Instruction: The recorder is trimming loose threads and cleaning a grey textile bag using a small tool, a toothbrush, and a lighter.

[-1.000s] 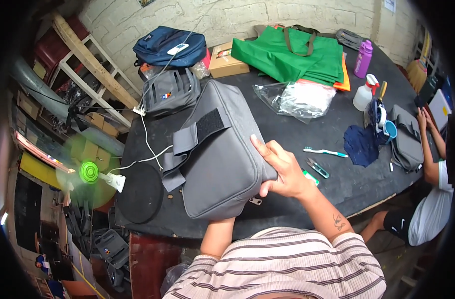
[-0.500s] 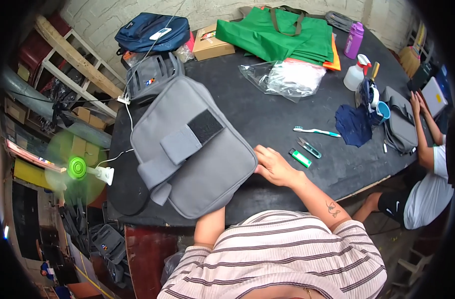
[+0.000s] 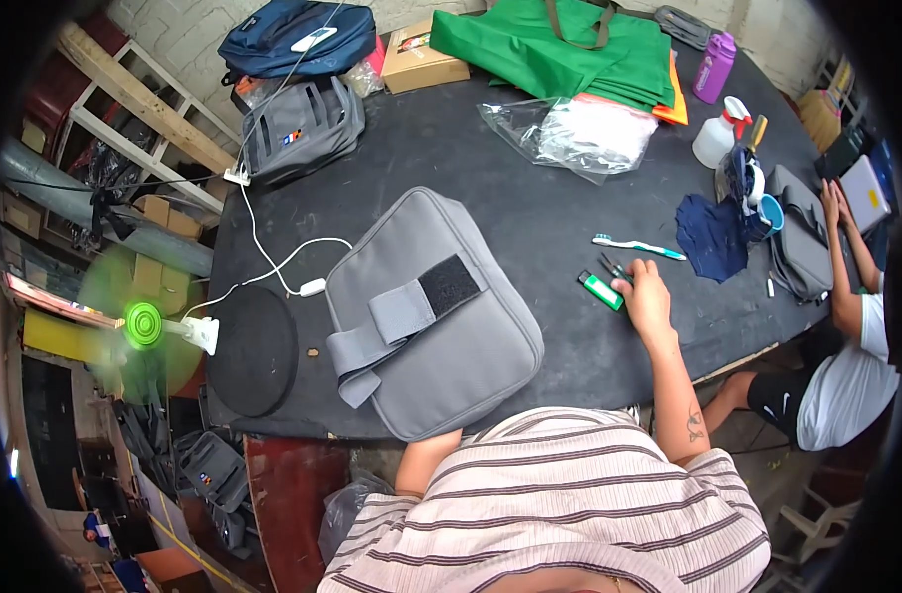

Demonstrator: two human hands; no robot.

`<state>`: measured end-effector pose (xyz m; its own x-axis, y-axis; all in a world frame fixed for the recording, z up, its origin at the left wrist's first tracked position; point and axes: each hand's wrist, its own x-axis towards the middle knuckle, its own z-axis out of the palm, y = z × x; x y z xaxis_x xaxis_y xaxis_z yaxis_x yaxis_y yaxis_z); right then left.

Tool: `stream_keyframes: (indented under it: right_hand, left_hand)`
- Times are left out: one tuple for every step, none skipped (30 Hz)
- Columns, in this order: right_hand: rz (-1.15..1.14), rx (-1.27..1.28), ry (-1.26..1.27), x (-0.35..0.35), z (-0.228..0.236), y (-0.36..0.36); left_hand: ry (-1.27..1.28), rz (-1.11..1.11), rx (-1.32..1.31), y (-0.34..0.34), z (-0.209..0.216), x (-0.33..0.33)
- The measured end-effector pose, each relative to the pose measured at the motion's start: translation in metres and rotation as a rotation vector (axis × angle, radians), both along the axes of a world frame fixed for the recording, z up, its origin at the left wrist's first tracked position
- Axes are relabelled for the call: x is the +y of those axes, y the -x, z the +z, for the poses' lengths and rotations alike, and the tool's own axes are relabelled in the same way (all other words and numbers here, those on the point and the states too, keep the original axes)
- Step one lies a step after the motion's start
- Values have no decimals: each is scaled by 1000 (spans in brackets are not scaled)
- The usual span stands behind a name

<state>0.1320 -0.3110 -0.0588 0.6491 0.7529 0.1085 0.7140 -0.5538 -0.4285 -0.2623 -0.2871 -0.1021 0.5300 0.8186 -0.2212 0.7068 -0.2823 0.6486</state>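
Note:
A large grey padded bag (image 3: 441,346) with a hook-and-loop strap (image 3: 411,301) lies flat on the black table (image 3: 530,227) right in front of me. My right hand (image 3: 647,301) rests on the table to the right of the bag. Its fingertips touch a small green lighter-like item (image 3: 601,290) and a thin dark tool (image 3: 612,265). A toothbrush (image 3: 639,247) lies just beyond them. My left forearm (image 3: 426,460) runs under the near edge of the bag, and that hand is hidden.
A green fan (image 3: 143,324), a black round disc (image 3: 253,351) and a white cable lie left. A clear plastic bag (image 3: 570,133), green tote (image 3: 560,44), cardboard box (image 3: 421,59), spray bottle (image 3: 718,138) and navy cloth (image 3: 713,237) lie farther off. Another person (image 3: 836,395) sits at right.
My right hand let go of the grey bag's edge and moved right to the small items by the toothbrush. The bag now lies flat on the table.

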Motion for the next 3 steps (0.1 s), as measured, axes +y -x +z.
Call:
stream_keyframes:
  right_hand:
    - [2, 3, 2, 0, -2, -2]
    - [35, -45, 52, 2, -4, -6]
    - [67, -93, 101, 5, -4, -9]
  left_hand:
    - [-42, -34, -10, 5, -15, 1]
    - [-85, -69, -20, 11, -40, 2]
    - [-83, -69, -18, 77, -77, -43]
